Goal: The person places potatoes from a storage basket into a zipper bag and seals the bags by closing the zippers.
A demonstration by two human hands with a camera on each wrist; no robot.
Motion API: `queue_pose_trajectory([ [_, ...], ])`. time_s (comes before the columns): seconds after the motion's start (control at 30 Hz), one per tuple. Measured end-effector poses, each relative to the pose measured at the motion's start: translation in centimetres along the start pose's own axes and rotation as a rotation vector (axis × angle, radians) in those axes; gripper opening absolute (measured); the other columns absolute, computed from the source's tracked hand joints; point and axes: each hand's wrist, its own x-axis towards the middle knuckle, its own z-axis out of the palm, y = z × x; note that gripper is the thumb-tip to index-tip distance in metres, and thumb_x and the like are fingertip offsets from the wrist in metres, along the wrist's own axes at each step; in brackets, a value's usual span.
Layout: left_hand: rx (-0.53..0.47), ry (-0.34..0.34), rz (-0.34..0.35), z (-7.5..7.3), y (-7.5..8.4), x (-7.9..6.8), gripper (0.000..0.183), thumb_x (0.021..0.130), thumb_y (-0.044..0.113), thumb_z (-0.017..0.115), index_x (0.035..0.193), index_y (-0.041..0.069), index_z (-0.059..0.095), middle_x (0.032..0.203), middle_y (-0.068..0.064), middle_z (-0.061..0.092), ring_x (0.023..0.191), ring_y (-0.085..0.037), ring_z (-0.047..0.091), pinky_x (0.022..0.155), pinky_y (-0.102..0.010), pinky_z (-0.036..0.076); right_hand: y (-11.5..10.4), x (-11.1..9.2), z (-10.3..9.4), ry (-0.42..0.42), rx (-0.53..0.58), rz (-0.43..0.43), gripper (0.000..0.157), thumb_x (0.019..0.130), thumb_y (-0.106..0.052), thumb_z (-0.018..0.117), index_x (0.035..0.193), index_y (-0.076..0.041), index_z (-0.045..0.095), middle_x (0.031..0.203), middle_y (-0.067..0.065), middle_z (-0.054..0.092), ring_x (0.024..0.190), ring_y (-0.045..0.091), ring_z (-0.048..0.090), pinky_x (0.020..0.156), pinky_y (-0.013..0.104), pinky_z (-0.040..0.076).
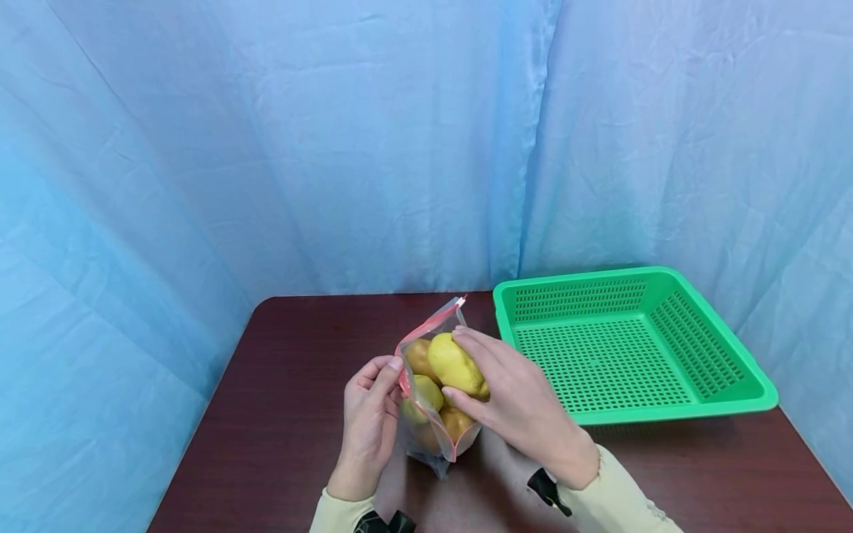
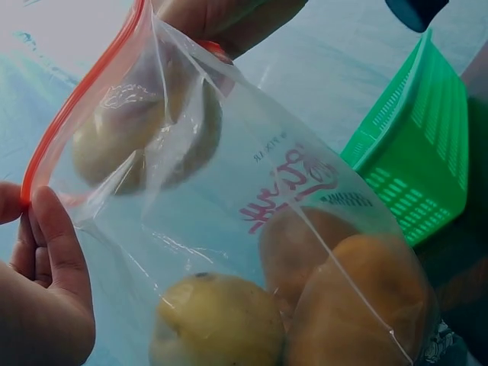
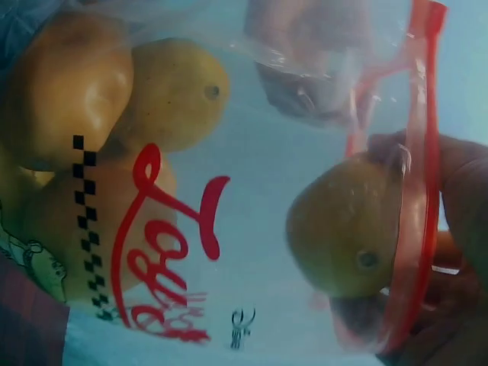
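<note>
A clear zip bag [image 1: 436,426] with a red rim and printed lettering holds several yellow and orange fruits [image 2: 217,320]. My left hand [image 1: 373,407] pinches the red rim between thumb and fingers on the bag's left side. At the mouth of the bag, my right hand [image 1: 520,392] grips a yellow lemon-like fruit [image 1: 455,364], fingers along its far side and thumb on the near side. Through the plastic, the right wrist view shows this fruit [image 3: 343,229] just inside the red rim, above the other fruits.
A green plastic basket [image 1: 673,409] with perforated walls stands at the right of the dark wooden table [image 1: 280,414]; its visible floor holds no fruit. Blue curtains [image 1: 373,148] hang behind and beside the table.
</note>
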Motion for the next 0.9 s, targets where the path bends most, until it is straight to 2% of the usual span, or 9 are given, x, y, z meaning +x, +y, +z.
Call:
queue_pose_trajectory([
  [0.2,-0.011,0.009,0.029,0.1,0.0,0.0,0.014,0.101,0.004,0.062,0.090,0.007,0.070,0.078,-0.001,0.063,0.067,-0.009,0.059,0.063,-0.019,0.053,-0.2,0.7,0.9,-0.016,-0.056,-0.012,0.065,0.086,-0.037,0.085,0.135,0.000,0.062,0.136,0.014,0.065,0.126,0.029,0.062,0.099,0.045,0.054],
  [0.33,-0.042,0.009,0.059,0.1,0.0,0.0,0.018,0.101,0.000,0.059,0.088,0.007,0.069,0.075,-0.001,0.063,0.065,-0.009,0.059,0.061,-0.019,0.051,0.2,0.1,1.0,0.167,-0.031,-0.074,0.050,0.099,-0.042,0.069,0.125,0.001,0.068,0.124,0.013,0.070,0.115,0.031,0.066,0.096,0.044,0.054],
  [0.43,-0.045,0.011,0.079,0.0,0.1,0.0,0.018,0.101,-0.001,0.060,0.087,0.007,0.069,0.074,-0.001,0.062,0.064,-0.009,0.059,0.060,-0.019,0.051,0.8,-0.9,0.7,0.311,-0.035,0.001,0.053,0.103,-0.048,0.060,0.120,0.002,0.070,0.117,0.014,0.071,0.104,0.032,0.067,0.086,0.045,0.055],
  [0.5,-0.035,0.016,0.093,0.0,0.1,0.0,0.017,0.100,-0.001,0.061,0.087,0.007,0.069,0.074,-0.001,0.062,0.064,-0.009,0.059,0.060,-0.020,0.052,1.2,-1.9,0.1,0.269,-0.031,0.148,0.051,0.099,-0.045,0.068,0.123,-0.001,0.070,0.112,0.012,0.071,0.094,0.028,0.067,0.076,0.042,0.055],
  [0.57,-0.017,0.024,0.108,0.0,0.2,-0.1,0.015,0.099,-0.001,0.063,0.088,0.007,0.069,0.075,-0.001,0.062,0.065,-0.010,0.059,0.061,-0.020,0.052,1.4,-2.7,-0.7,0.142,-0.029,0.324,0.048,0.096,-0.045,0.072,0.124,-0.005,0.071,0.100,0.005,0.071,0.080,0.019,0.063,0.064,0.036,0.052],
  [0.63,0.001,0.033,0.122,0.0,0.2,-0.2,0.013,0.098,-0.001,0.064,0.088,0.006,0.069,0.075,-0.002,0.062,0.065,-0.010,0.059,0.061,-0.021,0.052,1.4,-3.2,-1.3,0.021,-0.025,0.430,0.036,0.094,-0.036,0.075,0.120,-0.011,0.075,0.085,-0.006,0.068,0.066,0.009,0.055,0.054,0.029,0.044],
  [0.7,0.024,0.038,0.136,0.0,0.3,-0.4,0.012,0.098,0.000,0.065,0.088,0.006,0.069,0.076,-0.002,0.063,0.066,-0.011,0.059,0.061,-0.022,0.052,1.4,-3.4,-1.6,-0.025,-0.017,0.449,0.021,0.095,-0.026,0.074,0.112,-0.015,0.080,0.069,-0.015,0.057,0.056,0.002,0.042,0.048,0.024,0.033],
  [0.83,0.079,0.052,0.152,0.2,0.4,-0.9,0.014,0.095,-0.004,0.065,0.085,0.006,0.069,0.073,-0.001,0.063,0.064,-0.010,0.058,0.060,-0.022,0.052,1.9,-2.6,-1.6,0.026,0.022,0.366,0.014,0.099,-0.016,0.069,0.103,-0.017,0.083,0.056,-0.019,0.040,0.047,-0.003,0.029,0.042,0.022,0.025],
  [0.9,0.130,0.048,0.164,0.3,0.5,-1.3,0.013,0.093,-0.006,0.066,0.084,0.004,0.068,0.070,-0.001,0.062,0.062,-0.009,0.057,0.059,-0.022,0.053,2.1,-1.8,-1.5,0.033,0.069,0.365,0.015,0.101,-0.018,0.068,0.105,-0.018,0.082,0.058,-0.019,0.048,0.047,-0.003,0.032,0.042,0.022,0.027],
])
